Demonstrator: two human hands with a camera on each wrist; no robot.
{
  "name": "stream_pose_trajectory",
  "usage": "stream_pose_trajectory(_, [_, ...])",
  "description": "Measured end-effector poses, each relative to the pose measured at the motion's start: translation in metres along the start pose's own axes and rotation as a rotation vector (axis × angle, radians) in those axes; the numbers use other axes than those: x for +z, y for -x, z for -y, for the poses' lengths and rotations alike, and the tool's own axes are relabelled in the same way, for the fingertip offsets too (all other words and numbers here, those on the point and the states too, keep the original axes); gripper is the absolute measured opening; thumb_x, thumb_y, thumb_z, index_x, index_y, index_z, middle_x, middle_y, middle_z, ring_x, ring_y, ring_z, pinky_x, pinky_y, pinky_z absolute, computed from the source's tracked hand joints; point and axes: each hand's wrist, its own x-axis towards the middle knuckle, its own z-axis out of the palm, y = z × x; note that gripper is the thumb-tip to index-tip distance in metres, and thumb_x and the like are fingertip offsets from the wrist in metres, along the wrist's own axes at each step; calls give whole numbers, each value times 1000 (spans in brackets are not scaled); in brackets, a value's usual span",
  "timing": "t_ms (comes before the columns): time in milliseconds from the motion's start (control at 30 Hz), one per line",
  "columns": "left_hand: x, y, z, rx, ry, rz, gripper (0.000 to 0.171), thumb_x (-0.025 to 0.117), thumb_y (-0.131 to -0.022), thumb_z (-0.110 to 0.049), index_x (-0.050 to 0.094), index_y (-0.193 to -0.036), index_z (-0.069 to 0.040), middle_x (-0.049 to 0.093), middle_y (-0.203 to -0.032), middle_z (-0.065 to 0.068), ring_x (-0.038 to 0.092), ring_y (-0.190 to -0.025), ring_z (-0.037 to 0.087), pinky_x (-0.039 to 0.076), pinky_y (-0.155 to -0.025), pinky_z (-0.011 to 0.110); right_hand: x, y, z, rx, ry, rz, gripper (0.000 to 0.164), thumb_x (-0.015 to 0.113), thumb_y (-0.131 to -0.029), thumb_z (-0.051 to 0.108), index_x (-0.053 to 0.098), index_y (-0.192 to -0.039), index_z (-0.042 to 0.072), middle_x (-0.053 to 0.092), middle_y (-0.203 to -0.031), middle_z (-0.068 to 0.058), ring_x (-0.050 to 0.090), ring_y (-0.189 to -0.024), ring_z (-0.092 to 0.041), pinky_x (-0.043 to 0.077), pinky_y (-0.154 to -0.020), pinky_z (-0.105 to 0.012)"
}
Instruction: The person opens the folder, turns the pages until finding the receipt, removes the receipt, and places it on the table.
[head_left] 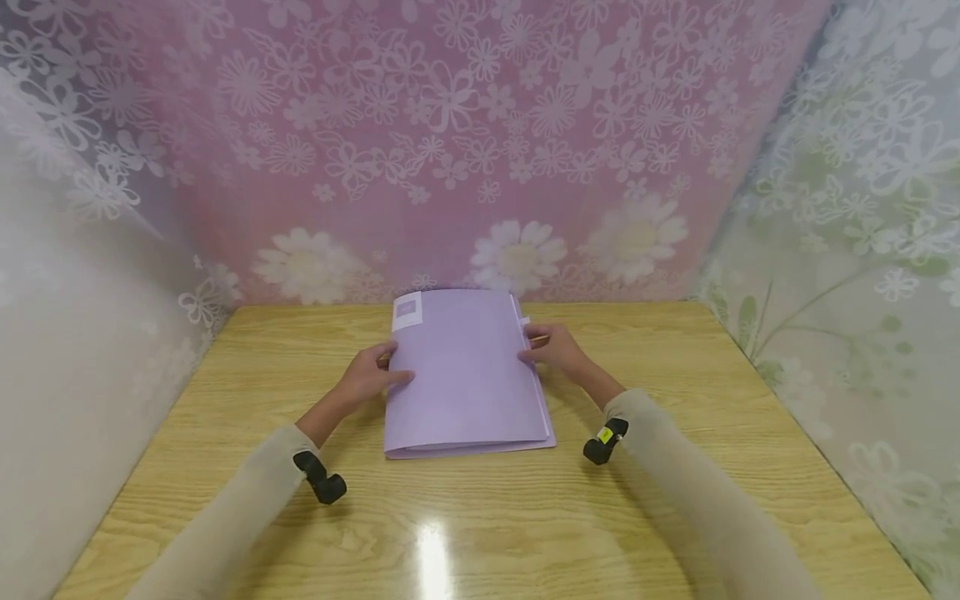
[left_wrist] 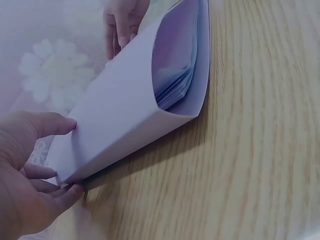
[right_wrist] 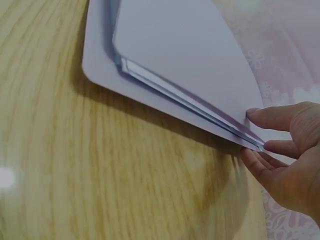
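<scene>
A closed light-purple folder (head_left: 465,383) lies at the far middle of the table, spine to the left. My left hand (head_left: 365,377) grips the spine side, thumb on the front cover and fingers low along the spine. At the opposite edge, my right hand (head_left: 562,350) holds the folder with its thumb on top and fingers under the back cover. A white label (head_left: 408,308) sits at the cover's upper left corner. Stacked inner sleeves (left_wrist: 177,90) show through the folder's open end in the left wrist view, and their edges (right_wrist: 175,92) show between the covers in the right wrist view.
The wood-grain table (head_left: 465,533) reaches back to a pink flowered curtain (head_left: 450,167) just behind the folder. Pale flowered curtains hang at the left (head_left: 90,317) and right (head_left: 862,317). A black camera mount (head_left: 320,477) is strapped on the left sleeve, another (head_left: 604,443) on the right.
</scene>
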Motion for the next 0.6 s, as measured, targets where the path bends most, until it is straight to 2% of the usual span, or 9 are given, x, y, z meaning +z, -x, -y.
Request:
stream_pose_trajectory(167, [-2, -2, 3, 20, -50, 9, 84, 73, -94, -18, 26, -158, 7, 30, -163, 28, 38, -147, 45, 39, -119, 52, 2, -1, -4, 3, 25, 13, 60, 77, -89, 6, 53, -142, -9, 57, -141, -29, 60, -126, -44, 57, -101, -46])
stream_pose_trajectory(333, [-4, 0, 2, 50, -108, 53, 85, 70, -97, -23, 19, -159, 7, 21, -166, 28, 30, -151, 45, 33, -122, 53, 3, -1, -4, -25, 88, 21, 59, 77, -90, 7, 53, -141, -10, 60, -137, -30, 62, -124, -44, 55, -103, -47])
stream_pose_trajectory(500, [-3, 1, 2, 87, -284, 115, 84, 57, -104, -33, 9, -161, 6, 4, -169, 27, 10, -157, 44, 16, -128, 55, -1, 2, -3, -102, 221, 62, 57, 75, -93, 12, 53, -140, -11, 56, -142, -31, 57, -131, -45, 49, -109, -50])
stream_pose_trajectory(600, [1, 2, 0, 132, -379, 120, 80, 53, -105, -32, 10, -160, 7, 0, -169, 28, 1, -157, 47, 8, -128, 58, -5, 5, -2, -152, 331, 95, 56, 72, -95, 18, 54, -140, -10, 55, -144, -29, 53, -136, -45, 44, -114, -54])
